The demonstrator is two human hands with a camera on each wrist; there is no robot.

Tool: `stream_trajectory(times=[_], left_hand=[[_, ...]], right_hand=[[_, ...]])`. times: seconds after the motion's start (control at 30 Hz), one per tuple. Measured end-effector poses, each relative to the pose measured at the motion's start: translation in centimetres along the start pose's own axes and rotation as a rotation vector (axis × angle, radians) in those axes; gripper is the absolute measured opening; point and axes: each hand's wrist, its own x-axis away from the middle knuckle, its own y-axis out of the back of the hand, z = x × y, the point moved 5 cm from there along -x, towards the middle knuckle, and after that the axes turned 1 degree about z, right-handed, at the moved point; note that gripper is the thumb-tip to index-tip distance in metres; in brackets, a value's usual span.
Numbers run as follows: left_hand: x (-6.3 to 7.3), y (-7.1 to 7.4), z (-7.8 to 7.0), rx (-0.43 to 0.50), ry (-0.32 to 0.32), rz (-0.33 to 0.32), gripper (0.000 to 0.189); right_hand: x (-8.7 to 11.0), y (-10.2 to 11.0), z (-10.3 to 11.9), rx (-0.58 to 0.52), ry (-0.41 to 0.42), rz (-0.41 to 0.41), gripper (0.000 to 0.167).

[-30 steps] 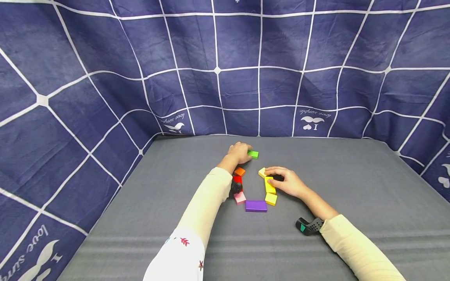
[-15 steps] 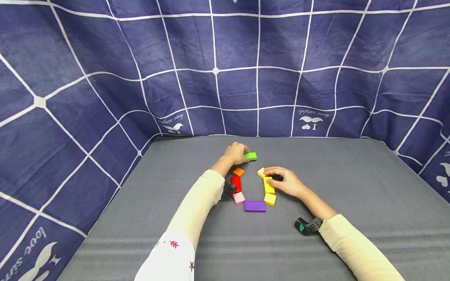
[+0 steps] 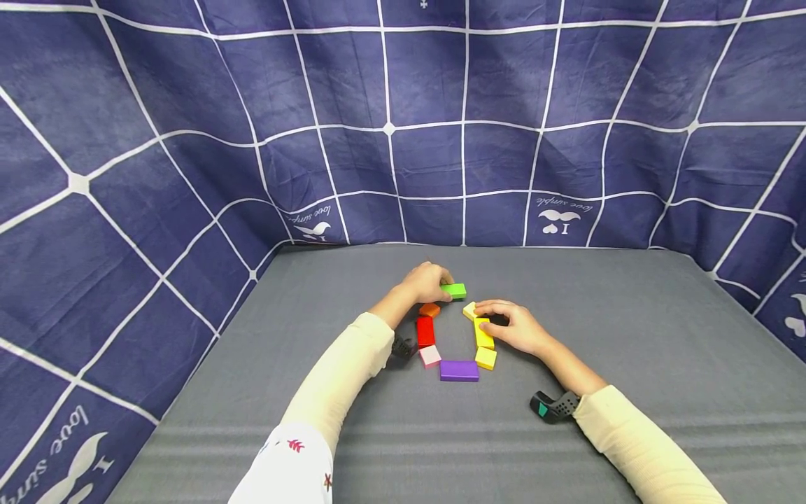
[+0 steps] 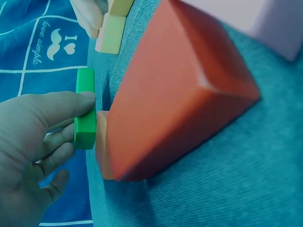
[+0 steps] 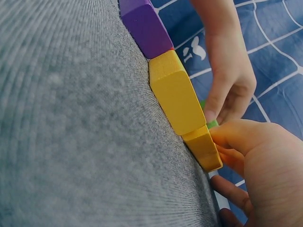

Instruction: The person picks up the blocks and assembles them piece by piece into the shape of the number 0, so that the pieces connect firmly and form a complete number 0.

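My left hand pinches a green block between thumb and fingers, just behind the orange block. In the left wrist view, the green block is plainly under the thumb, with the other fingers loosely bent. My right hand rests at the right side of the ring of blocks. Its thumb touches the long yellow block, and its forefinger reaches the cream block. In the right wrist view, the thumb partly hides the far end of that yellow row.
A red block, a pink block, a purple block and a small yellow block form the rest of the ring. They lie on a grey cloth surface. A blue checked curtain hangs behind.
My left hand has drawn the green block toward me, nearer the orange and cream blocks. The left forearm has swung left, uncovering the red block. My right hand stays in place.
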Motion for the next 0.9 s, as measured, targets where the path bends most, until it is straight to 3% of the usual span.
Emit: stream_trajectory(times=[0.9], left_hand=[[1.2, -1.3, -0.4, 0.025, -0.074, 0.017, 0.03]], right_hand=[[0.0, 0.0, 0.0, 0.009, 0.003, -0.006, 0.027]])
